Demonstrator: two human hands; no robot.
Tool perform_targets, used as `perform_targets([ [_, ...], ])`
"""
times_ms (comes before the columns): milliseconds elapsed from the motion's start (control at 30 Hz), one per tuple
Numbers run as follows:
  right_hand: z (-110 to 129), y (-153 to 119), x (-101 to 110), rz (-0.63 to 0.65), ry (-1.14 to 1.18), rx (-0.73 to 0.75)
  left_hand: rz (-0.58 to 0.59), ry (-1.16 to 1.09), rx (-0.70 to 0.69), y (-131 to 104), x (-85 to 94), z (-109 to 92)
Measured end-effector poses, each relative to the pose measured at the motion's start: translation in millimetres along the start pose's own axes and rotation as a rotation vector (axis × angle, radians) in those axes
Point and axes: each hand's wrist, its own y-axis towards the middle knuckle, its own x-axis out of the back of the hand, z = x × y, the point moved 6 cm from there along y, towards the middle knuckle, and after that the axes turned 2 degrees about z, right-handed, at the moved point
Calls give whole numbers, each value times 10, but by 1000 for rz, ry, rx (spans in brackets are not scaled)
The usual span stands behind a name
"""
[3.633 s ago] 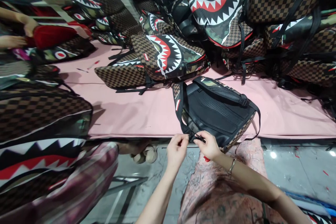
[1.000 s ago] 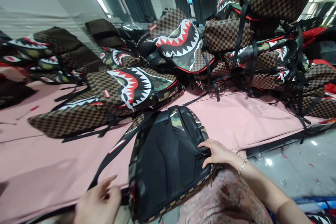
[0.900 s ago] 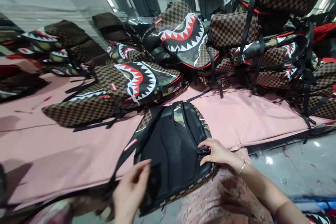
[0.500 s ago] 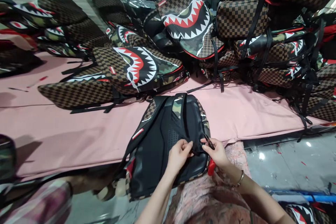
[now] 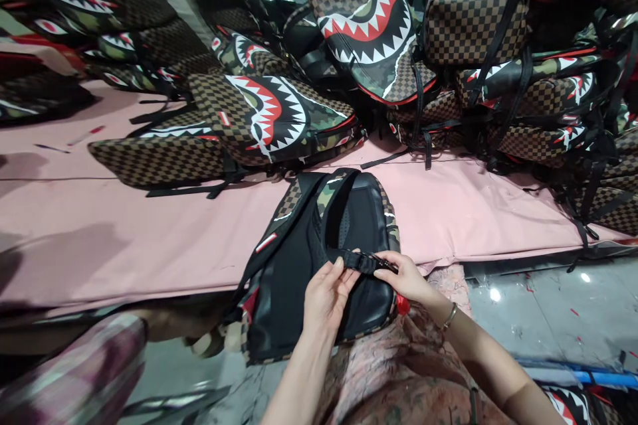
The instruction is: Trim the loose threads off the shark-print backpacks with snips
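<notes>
A backpack (image 5: 284,285) lies with its black padded back up, partly on the pink-covered table and partly over its front edge at my lap. My left hand (image 5: 326,292) pinches the lower end of one shoulder strap (image 5: 356,259) between thumb and fingers, lifting it off the back panel. My right hand (image 5: 406,275) is closed around small dark thread snips (image 5: 381,263), their tip against the strap end. The fingers partly hide the snips. A red tag or cloth piece (image 5: 401,305) hangs at the bag's right edge, just below my right hand.
Checkered backpacks with shark mouths (image 5: 279,116) lie along the pink table (image 5: 199,239), with a tall pile (image 5: 528,80) at the right. A pen (image 5: 52,148) lies at the left. Another person's plaid sleeve or garment (image 5: 84,372) is at lower left. Blue rails (image 5: 588,375) stand lower right.
The strap end has been raised and stretched between both hands. My left hand has turned more palm-up, and the snips have come down to the strap. The view has shifted slightly.
</notes>
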Motion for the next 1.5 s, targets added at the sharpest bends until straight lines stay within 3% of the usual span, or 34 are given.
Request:
perform_targets([
  [100,-195,35,-14,-95,48,-112,-76,213,-168,10,89,-80],
  [200,-370,45,-41,-211,81,-233,-255,716,-623,-145,109,-335],
  [267,-416,60,-58,-262,95,-267,-193,1035,-838,-256,-17,-368],
  [333,-418,76,-65,-292,105,-276,-31,1193,-919,-307,-118,-290],
  [400,-399,81,-64,-297,102,-281,43,1258,-955,-319,-138,-217],
  [467,-370,72,-59,-279,77,-283,57,1343,-963,-285,-121,-163],
  [567,-327,48,-39,-236,18,-283,180,1456,-908,-193,-120,-99],
  [667,-298,39,-21,-193,-20,-273,306,1447,-850,-154,-158,-113],
  [733,-296,42,-16,-179,-19,-274,324,1441,-834,-160,-198,-146],
  [833,-302,43,11,-213,-15,-290,299,1403,-852,-186,-254,-182],
  [967,-246,44,60,-262,6,-257,184,1192,-830,-166,-222,-178],
  [1167,-135,17,72,-257,108,-203,37,642,-583,-31,-42,-18],
  [1300,-49,-31,115,-285,85,-127,121,597,-507,-59,-88,29],
  [1400,101,-35,203,-287,-29,-20,222,710,-553,-133,-173,-25],
  [1500,265,-13,261,-193,-128,-10,346,833,-608,-189,-275,-64],
])
